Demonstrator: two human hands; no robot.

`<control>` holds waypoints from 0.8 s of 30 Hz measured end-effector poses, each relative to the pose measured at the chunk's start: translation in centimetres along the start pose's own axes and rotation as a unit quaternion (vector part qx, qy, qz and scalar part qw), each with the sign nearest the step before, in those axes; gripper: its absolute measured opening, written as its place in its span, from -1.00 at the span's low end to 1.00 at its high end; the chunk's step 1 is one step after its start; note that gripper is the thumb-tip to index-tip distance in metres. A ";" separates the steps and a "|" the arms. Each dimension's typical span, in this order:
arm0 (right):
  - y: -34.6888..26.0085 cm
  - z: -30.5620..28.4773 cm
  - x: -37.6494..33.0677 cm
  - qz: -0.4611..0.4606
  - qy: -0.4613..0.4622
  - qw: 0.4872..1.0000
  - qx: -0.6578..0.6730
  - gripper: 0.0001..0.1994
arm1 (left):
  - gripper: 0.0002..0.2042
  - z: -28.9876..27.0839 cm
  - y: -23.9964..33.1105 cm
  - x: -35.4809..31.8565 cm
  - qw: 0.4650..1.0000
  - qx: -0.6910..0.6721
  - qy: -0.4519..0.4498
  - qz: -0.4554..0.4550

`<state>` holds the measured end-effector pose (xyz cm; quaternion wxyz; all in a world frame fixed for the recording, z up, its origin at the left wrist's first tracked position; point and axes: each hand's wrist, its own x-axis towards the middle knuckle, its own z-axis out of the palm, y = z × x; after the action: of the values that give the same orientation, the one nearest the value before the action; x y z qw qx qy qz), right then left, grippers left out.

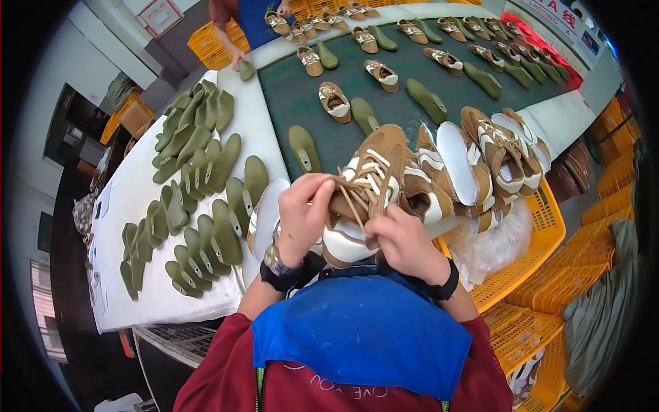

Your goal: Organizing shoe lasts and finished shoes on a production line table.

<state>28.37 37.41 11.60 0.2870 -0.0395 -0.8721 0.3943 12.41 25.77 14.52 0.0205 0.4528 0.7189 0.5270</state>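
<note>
A brown-and-white lace-up shoe (386, 154) is held between the two hands, its toe pointing away from the person and its white heel toward the body. The left hand (305, 213) pinches a tan lace (353, 204) between thumb and forefinger at the shoe's left side; the right hand (408, 240) has its thumb and fingers drawn together at the shoe's right side by the opening, though whether they grip lace or upper I cannot tell. Just beyond and right of the right hand, similar shoes (486, 141) lie heaped with pale insoles (458, 165), above a yellow crate (542, 240) holding clear plastic wrap (501, 237). Left of the left hand, many olive-green shoe lasts (223, 233) lie in rows and a pile on a white table (130, 189). Ahead of both hands stretches a dark green belt (292, 96), where more brown shoes (334, 103) and green lasts (425, 100) are set out. Farther off, ahead and left of the left hand, a co-worker's hand (237, 58) touches another last (246, 71). Stacked yellow crates (580, 264) stand well to the right of the right hand.
</note>
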 end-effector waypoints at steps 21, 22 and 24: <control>1.4 2.4 0.9 0.177 0.237 0.916 0.271 -0.59 | -0.85 -1.4 0.7 -1.7 0.941 0.053 -0.248 0.223; 1.9 3.0 0.6 0.168 0.236 0.919 0.267 -0.58 | -0.85 -1.7 0.4 -2.2 0.941 0.051 -0.246 0.226; 1.2 3.7 0.5 0.172 0.208 0.931 0.246 -0.60 | -0.86 -2.4 -1.0 -2.6 0.963 0.012 -0.193 0.188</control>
<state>25.76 35.94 9.06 0.3906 -0.1985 -0.6483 0.6227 12.07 22.19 13.69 0.0541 0.6730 0.6099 0.4150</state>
